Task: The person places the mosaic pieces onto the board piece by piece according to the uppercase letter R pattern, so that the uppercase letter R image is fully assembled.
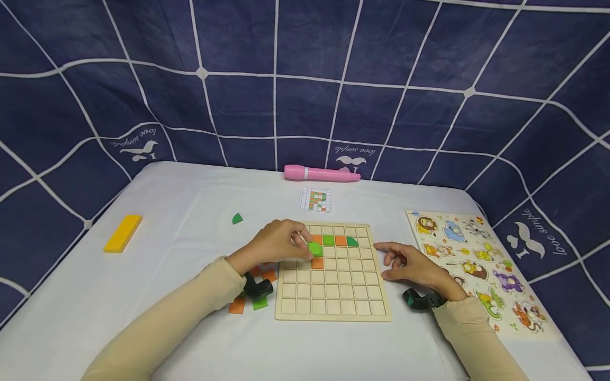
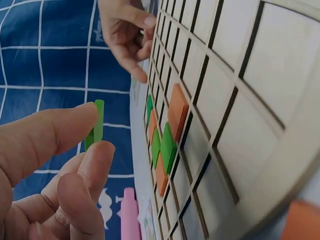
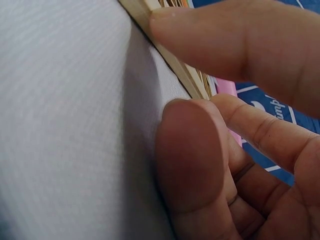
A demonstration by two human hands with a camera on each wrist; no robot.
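Note:
In the head view my left hand [image 1: 281, 241] is above the upper left of a wooden grid board [image 1: 350, 307]. Its thumb and fingers pinch a small green tile [image 2: 99, 120], seen edge-on in the left wrist view and apart from the board. Set in the board are orange tiles [image 1: 340, 241], a green tile [image 1: 328, 240] and a dark green rounded tile [image 1: 352, 242]. Beside the board's right edge my right hand [image 1: 412, 267] rests with bent fingers; a fingertip [image 3: 172, 25] touches that edge in the right wrist view.
Loose orange tiles [image 1: 236, 306] and a green tile [image 1: 259, 303] lie left of the board, a dark green piece [image 1: 236, 218] farther back. Behind are a pattern card [image 1: 316, 200] and pink microphone-shaped object [image 1: 324, 174]. A yellow block [image 1: 123, 234] and animal puzzle [image 1: 457, 254] flank them.

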